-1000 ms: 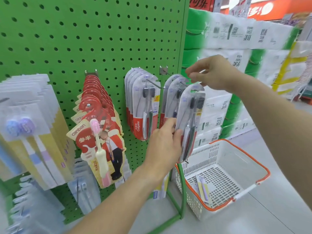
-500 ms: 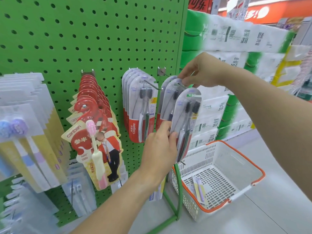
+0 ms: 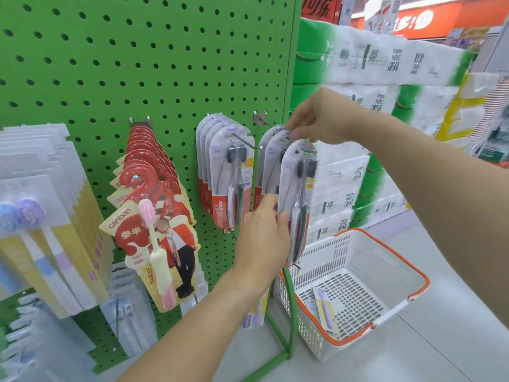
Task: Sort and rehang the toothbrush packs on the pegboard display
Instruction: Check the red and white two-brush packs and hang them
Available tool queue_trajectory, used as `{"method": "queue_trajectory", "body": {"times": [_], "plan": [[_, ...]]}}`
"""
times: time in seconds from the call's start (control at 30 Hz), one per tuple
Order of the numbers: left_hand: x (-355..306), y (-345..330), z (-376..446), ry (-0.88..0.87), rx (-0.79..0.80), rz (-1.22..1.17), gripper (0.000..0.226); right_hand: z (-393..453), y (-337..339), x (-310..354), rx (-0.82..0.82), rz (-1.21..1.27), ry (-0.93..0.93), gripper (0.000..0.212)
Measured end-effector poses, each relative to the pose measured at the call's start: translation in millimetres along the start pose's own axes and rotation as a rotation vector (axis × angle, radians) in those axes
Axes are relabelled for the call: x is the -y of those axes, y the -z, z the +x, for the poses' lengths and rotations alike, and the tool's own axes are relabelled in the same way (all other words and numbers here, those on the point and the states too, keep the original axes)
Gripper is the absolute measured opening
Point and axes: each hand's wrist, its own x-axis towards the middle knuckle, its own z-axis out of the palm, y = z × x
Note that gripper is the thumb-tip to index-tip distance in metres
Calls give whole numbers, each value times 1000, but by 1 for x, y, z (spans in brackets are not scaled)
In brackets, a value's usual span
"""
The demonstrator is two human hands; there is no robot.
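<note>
At centre frame the right hand pinches the top of the front toothbrush pack to guide its hole along the peg, while the left hand grips its lower edge, likely to stop it swinging.

"Colgate" in white, vert., on red base of toothbrush pack, frame ctr. "canban" on red-and-cream pack, lower left. Tissue bales upper right: print too blurred to read.
</note>
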Motion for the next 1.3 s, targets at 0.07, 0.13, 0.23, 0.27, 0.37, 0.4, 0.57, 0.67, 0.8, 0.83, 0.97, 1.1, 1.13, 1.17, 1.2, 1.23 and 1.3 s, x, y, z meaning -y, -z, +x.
{"method": "queue_trajectory", "body": {"times": [0.07,0.13,0.23,0.27,0.37,0.4,0.57,0.67,0.8,0.83,0.97,1.1,1.13,1.17,1.2,1.23,1.3], "plan": [[2,1,4,15,-18,9,8,2,0,2,2,-32,10,12],[6,2,8,34,-38,20,12,3,0,4,-2,-49,29,11],[8,4,11,70,-49,38,15,2,3,12,17,-63,75,11],[7,6,11,83,-47,34,15,1,3,15,33,-72,89,11],[5,9,11,101,-48,36,18,-1,4,27,87,-104,128,13],[5,9,10,103,-55,39,19,-2,4,31,103,-112,140,14],[4,9,9,145,-52,53,18,-9,6,52,154,-137,192,14],[2,16,-1,160,-79,100,20,-18,8,60,128,-120,234,13],[4,26,-62,167,-122,98,25,-41,4,69,41,-117,316,13],[3,28,-82,159,-123,74,25,-48,3,70,12,-131,340,13],[10,34,-131,115,-199,-20,14,-72,-11,62,-116,-132,368,11],[10,38,-136,119,-223,-54,9,-92,-33,50,-216,-26,352,9],[9,40,-136,100,-252,-47,11,-97,-38,49,-222,-17,367,8],[7,42,-136,71,-284,-33,15,-103,-43,50,-228,-9,383,6],[6,43,-136,42,-309,-19,22,-110,-48,53,-230,3,398,7],[5,45,-136,24,-325,-13,30,-119,-55,56,-224,24,411,9],[8,47,-139,32,-308,-31,43,-139,-72,67,-163,113,399,11]]}}
